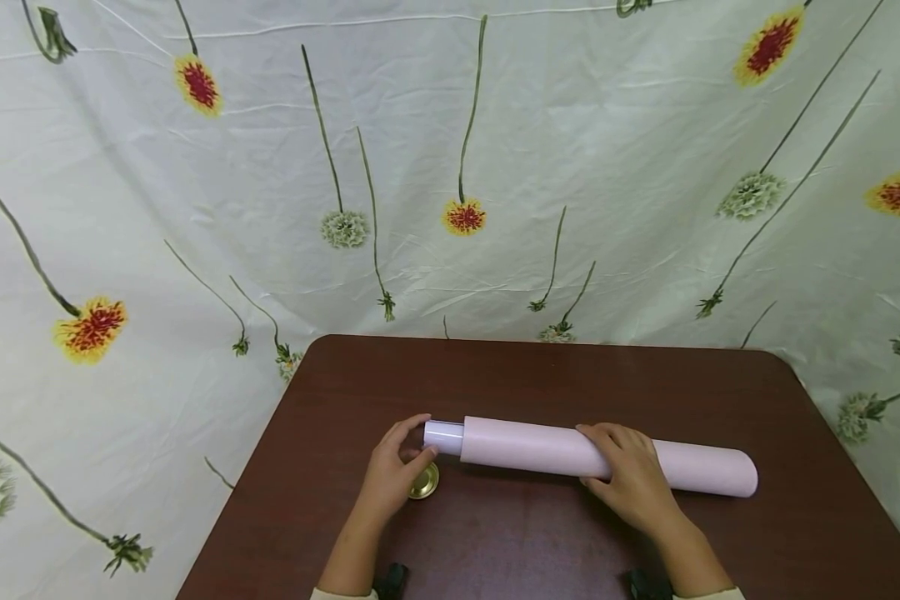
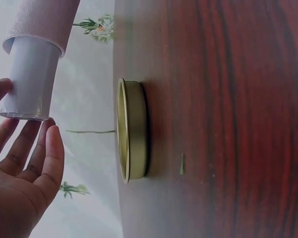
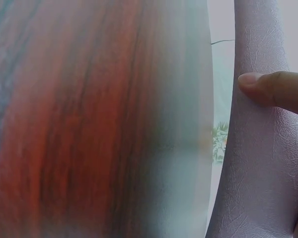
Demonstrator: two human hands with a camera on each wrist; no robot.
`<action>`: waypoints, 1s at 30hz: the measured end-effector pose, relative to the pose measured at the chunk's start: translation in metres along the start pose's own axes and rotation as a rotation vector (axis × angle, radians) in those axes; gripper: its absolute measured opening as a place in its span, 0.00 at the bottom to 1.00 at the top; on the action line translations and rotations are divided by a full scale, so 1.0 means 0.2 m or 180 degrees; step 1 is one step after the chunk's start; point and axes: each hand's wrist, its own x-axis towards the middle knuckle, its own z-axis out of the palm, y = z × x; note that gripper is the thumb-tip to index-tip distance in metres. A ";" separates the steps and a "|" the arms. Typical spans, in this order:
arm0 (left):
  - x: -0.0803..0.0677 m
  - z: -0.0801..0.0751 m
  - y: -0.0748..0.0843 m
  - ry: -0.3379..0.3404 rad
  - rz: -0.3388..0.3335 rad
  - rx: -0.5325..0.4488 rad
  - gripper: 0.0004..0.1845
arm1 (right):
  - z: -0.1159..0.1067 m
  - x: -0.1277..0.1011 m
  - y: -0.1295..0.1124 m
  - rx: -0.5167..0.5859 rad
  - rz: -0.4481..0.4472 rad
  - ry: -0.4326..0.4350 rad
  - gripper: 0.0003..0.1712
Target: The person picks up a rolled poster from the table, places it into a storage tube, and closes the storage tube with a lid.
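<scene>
A long pale pink tube (image 1: 528, 446) lies crosswise in front of me, raised over the table. Out of its left end sticks a shiny white roll (image 2: 32, 74), its far part hidden inside the tube. My left hand (image 1: 392, 468) pinches the roll's outer end, thumb on one side and fingertips at the end edge. My right hand (image 1: 633, 475) grips the pink tube near its middle, and its thumb (image 3: 273, 89) presses on the textured surface. Below the left hand, a round gold metal cap (image 2: 135, 130) rests on the table with its hollow side up.
The dark red-brown wooden table (image 1: 525, 375) has rounded far corners. A white cloth with printed flowers (image 1: 420, 100) hangs behind and beside it. A small green scrap (image 2: 182, 163) lies on the table near the gold cap.
</scene>
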 end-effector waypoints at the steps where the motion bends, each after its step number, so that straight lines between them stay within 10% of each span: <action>1: 0.00 0.00 0.00 -0.0002 0.0003 -0.0013 0.27 | 0.00 0.00 0.00 -0.0006 -0.0003 -0.0001 0.49; 30: -0.01 0.06 0.00 -0.0082 0.0147 -0.0263 0.25 | 0.02 0.01 -0.01 0.0010 -0.0032 0.0009 0.49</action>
